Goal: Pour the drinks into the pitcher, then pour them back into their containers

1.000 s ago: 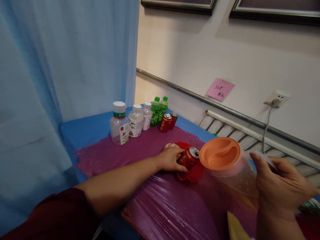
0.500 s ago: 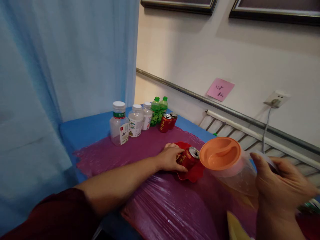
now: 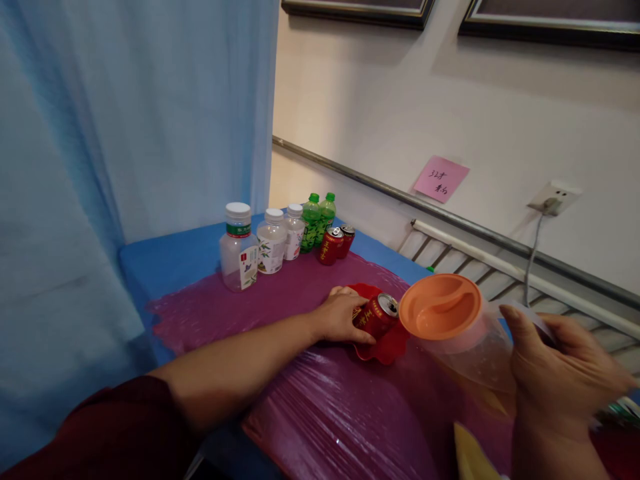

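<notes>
Can (image 3: pixel 376 321) gripped in your left hand (image 3: pixel 341 318) may slip if your right hand's (image 3: pixel 563 367) gripped pitcher (image 3: pixel 457 328), three o'clock, bumps it.

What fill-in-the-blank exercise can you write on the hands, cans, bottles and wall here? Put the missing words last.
1. The left hand holds a can whose main colour is ____.
2. The right hand holds a pitcher whose lid is coloured ____.
3. The clear bottles with white caps number ____.
4. The note on the wall is coloured ____.

Missing words: red; orange; three; pink.
</notes>
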The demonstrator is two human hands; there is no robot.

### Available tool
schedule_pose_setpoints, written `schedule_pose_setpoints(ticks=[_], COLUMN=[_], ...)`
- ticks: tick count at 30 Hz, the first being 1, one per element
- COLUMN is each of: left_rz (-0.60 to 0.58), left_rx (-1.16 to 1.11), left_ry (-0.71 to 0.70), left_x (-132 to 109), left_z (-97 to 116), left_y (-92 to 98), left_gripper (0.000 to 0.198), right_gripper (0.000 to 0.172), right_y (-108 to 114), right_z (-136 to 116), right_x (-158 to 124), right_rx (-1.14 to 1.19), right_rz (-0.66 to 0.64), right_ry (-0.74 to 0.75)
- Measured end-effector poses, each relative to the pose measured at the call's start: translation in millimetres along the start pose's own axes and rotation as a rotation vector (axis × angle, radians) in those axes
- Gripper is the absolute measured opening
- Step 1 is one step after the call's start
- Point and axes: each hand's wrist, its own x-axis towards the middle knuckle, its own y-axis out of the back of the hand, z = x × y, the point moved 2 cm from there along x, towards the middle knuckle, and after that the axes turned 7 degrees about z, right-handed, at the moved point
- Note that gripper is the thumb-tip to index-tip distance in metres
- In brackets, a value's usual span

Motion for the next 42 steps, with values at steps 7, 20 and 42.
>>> schedule_pose_setpoints(ticks=[7,20,42], left_rz=[0.0,0.005,0.003], left_rx=[0.009,-0.001,-0.008], left_ry=[0.002,-0.011,-0.007], left_x=[-1,-1,-1], left_z=[2,0,-1], left_y=[1.0,-0.8,-1.5], left_gripper=[0.067,0.068,0.066], right_gripper=[0.055,0.058,0.061], right_y=[-2,-4,-4], right_z=[4,11,13], right_x=[-1,-1,-1], right_rx=[0.013,-0.006,-0.025], right_rz=[-0.001,0.013,0.007], right_ry=[-0.007,0.053,0.045])
